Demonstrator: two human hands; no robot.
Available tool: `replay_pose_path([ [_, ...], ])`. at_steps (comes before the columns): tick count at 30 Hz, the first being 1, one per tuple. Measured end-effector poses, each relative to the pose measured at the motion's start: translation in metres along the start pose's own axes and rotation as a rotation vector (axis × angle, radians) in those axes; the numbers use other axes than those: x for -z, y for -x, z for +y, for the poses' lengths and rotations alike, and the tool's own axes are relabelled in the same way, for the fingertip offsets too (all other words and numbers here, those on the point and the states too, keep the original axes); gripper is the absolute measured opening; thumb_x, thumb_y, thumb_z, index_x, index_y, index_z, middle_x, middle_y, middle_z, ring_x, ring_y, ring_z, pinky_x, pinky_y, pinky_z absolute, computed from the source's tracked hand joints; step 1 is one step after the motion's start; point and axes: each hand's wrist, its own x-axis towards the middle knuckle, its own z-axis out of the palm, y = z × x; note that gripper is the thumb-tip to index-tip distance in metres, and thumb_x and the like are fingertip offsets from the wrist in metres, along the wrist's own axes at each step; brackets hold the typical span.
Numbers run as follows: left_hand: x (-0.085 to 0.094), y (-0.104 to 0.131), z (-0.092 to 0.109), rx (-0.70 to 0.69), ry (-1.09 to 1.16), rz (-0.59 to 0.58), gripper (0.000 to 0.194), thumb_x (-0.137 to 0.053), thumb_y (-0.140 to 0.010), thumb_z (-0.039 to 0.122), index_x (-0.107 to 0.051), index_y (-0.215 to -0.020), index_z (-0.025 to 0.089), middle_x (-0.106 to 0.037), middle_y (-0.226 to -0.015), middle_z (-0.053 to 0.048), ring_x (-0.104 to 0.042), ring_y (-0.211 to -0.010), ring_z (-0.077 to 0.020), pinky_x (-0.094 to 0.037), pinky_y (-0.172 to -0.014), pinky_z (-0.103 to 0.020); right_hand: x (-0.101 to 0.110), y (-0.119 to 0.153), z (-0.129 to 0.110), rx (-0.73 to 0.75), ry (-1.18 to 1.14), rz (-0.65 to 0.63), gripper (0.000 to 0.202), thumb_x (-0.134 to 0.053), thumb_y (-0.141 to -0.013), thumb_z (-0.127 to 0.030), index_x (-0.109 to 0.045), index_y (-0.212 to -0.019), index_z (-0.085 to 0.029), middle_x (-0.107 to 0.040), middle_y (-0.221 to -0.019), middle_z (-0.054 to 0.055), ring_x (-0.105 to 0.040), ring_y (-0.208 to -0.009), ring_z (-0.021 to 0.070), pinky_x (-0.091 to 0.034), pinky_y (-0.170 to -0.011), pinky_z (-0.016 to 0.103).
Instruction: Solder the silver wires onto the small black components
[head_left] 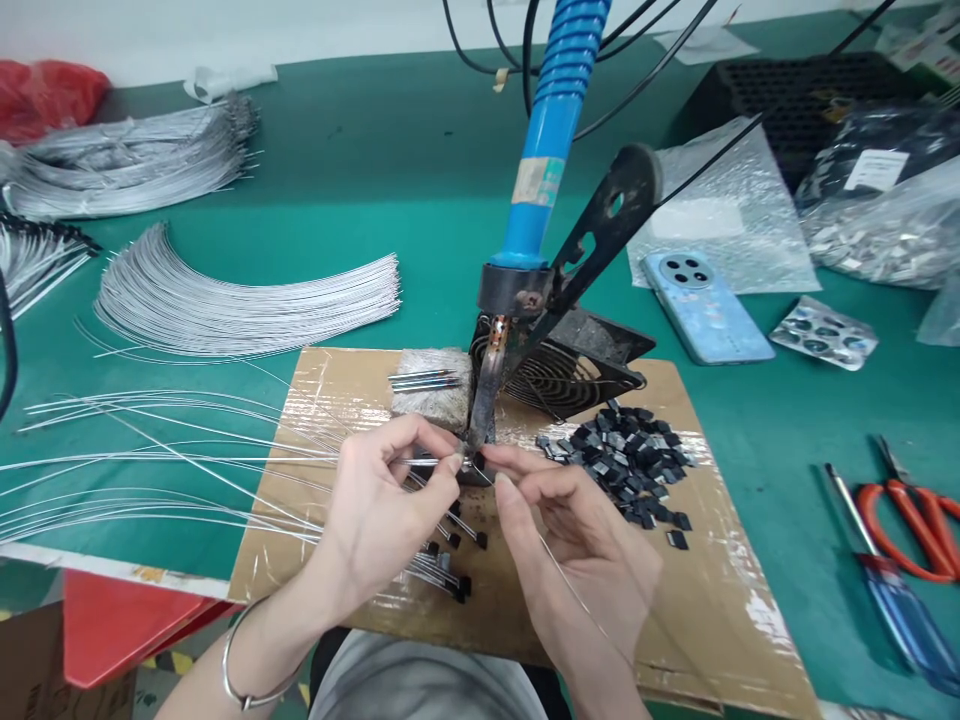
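My left hand (394, 500) pinches a few thin white wires (300, 458) just under the tip of a blue-handled soldering iron (544, 150), which a black stand holds pointing down. My right hand (574, 550) is closed on a thin solder wire (574, 592), its end close to the iron's tip. Some of the joint is hidden by my fingers. Beneath my left hand lie wires with black connectors (459, 587). To the right is a pile of small black connectors (626, 455). Several wires lie on a whitish block (431, 395) behind my left hand.
Cardboard (712, 600) covers the work area. A black fan (577, 365) stands behind the iron. Bundles of white wires (240, 305) lie at left. At right are a blue phone (709, 305), a screwdriver (900, 610), orange-handled scissors or pliers (911, 520) and plastic bags (885, 220).
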Motion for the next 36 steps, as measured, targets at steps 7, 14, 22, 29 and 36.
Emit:
replay_pose_path([
  [7,0.0006,-0.0003,0.0001,-0.016,-0.022,0.004,0.01,-0.067,-0.078,0.012,-0.068,-0.069,0.017,-0.076,-0.075,-0.001,-0.069,-0.071,-0.0143,-0.049,-0.064,-0.022,-0.0011,-0.0016,-0.002,-0.001,0.01,0.005,0.016,-0.072,-0.091,-0.019,-0.062,-0.079,-0.025,-0.081,-0.108,0.004,-0.077,-0.098,0.0171,-0.059,-0.09,0.027],
  [14,0.0004,-0.0004,0.0006,-0.019,-0.022,0.007,0.009,-0.066,-0.078,0.012,-0.068,-0.069,0.017,-0.075,-0.075,-0.001,-0.068,-0.071,-0.014,-0.048,-0.064,-0.022,0.0007,-0.0005,-0.0033,-0.011,0.014,0.004,0.017,-0.073,-0.09,-0.018,-0.063,-0.079,-0.024,-0.081,-0.108,0.003,-0.077,-0.1,0.0157,-0.059,-0.091,0.025],
  [22,0.0006,-0.0005,0.0004,-0.009,-0.011,0.001,0.01,-0.066,-0.078,0.013,-0.068,-0.07,0.017,-0.075,-0.076,-0.001,-0.068,-0.072,-0.014,-0.048,-0.065,-0.022,0.0011,0.0,-0.0041,-0.027,0.008,0.0,0.016,-0.074,-0.089,-0.019,-0.063,-0.079,-0.025,-0.081,-0.108,0.002,-0.077,-0.098,0.0155,-0.058,-0.09,0.024],
  [29,0.0001,-0.0005,0.0,0.004,-0.021,0.002,0.009,-0.066,-0.077,0.014,-0.067,-0.069,0.017,-0.075,-0.076,-0.002,-0.068,-0.072,-0.0151,-0.048,-0.064,-0.023,0.0019,-0.0006,-0.0037,-0.041,0.017,-0.002,0.016,-0.074,-0.088,-0.018,-0.063,-0.078,-0.024,-0.082,-0.109,0.003,-0.078,-0.099,0.0175,-0.06,-0.09,0.027],
  [36,0.0002,-0.003,-0.0017,0.038,-0.042,-0.008,0.008,-0.066,-0.077,0.017,-0.067,-0.069,0.018,-0.077,-0.079,-0.003,-0.068,-0.072,-0.0171,-0.047,-0.062,-0.026,0.0003,-0.0015,-0.0008,-0.026,0.026,0.01,0.016,-0.074,-0.089,-0.02,-0.063,-0.078,-0.024,-0.082,-0.107,0.005,-0.078,-0.097,0.0214,-0.06,-0.089,0.033],
])
